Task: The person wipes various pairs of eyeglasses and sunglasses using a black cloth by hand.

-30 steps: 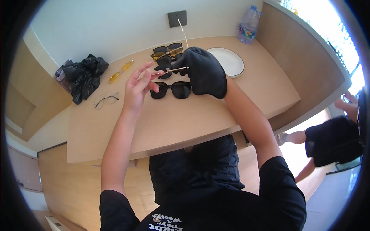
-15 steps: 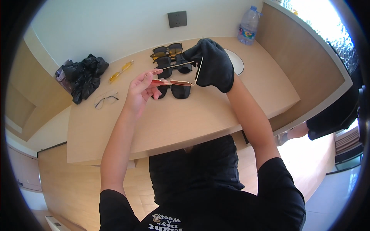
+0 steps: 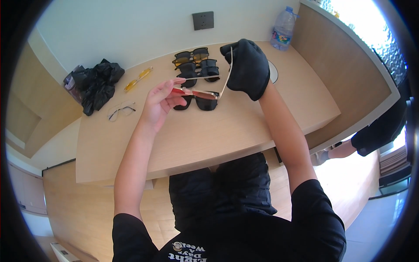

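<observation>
My left hand (image 3: 158,99) pinches gold-framed sunglasses (image 3: 205,95) with reddish-brown lenses by one end, holding them above the table. Draped over my right hand (image 3: 266,91) is a black cloth (image 3: 250,65), which hides the fingers. The cloth is bunched around the far part of one raised temple of these sunglasses. Below them, dark sunglasses (image 3: 207,103) lie on the table, partly covered from view. Farther back, several more pairs of dark sunglasses (image 3: 187,79) sit in a column, the farthest pair (image 3: 200,53) with yellowish lenses.
Yellow-lensed glasses (image 3: 138,79) and clear glasses (image 3: 122,112) lie to the left, near a crumpled black plastic bag (image 3: 100,83). A white round object (image 3: 273,72) shows behind the cloth. A water bottle (image 3: 283,31) stands by the right partition (image 3: 345,56). Another person's leg (image 3: 341,150) is beyond it.
My cloth-covered right hand has shifted slightly right, and the cloth's loose fold has drawn in beside the temple. My left hand keeps its pinch on the sunglasses.
</observation>
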`<state>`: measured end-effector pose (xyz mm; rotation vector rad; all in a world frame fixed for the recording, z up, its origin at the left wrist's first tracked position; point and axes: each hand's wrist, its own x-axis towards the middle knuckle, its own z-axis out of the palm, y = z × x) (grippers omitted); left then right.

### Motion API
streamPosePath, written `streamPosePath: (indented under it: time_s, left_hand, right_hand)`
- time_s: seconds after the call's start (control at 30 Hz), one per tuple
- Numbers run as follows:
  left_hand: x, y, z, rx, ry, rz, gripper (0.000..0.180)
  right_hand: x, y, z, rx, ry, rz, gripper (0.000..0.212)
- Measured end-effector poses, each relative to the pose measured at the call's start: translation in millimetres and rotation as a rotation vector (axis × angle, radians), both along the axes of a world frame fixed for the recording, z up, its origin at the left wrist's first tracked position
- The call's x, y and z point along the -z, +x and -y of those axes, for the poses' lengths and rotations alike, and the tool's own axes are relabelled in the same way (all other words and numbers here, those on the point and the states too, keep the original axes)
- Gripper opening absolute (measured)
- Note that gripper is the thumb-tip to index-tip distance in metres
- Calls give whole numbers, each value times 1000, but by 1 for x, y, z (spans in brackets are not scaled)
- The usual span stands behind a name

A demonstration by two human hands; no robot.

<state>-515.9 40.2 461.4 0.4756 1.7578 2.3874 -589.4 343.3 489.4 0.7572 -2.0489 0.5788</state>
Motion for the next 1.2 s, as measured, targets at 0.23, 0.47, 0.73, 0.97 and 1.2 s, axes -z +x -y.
streamPosePath:
  time_s: [0.23, 0.47, 0.73, 0.97, 1.2]
  left_hand:
    - [0, -2, -5, -104, 163, 23, 52]
    - [0, 0, -12, -275, 103, -96, 48]
    - [-1, -4, -15, -217, -10, -62, 33]
    - [10, -10, -13, -391, -238, -160, 32]
    - [10, -12, -8, -527, -135, -156, 33]
  right_hand:
    - [-3, 1, 7, 29, 187, 107, 27]
    - [5, 20, 44, -384, -62, 380, 15]
    - [12, 2, 36, -423, -540, 943, 18]
    - [12, -2, 24, -125, 228, 111, 20]
    - [11, 1, 31, -239, -270, 520, 20]
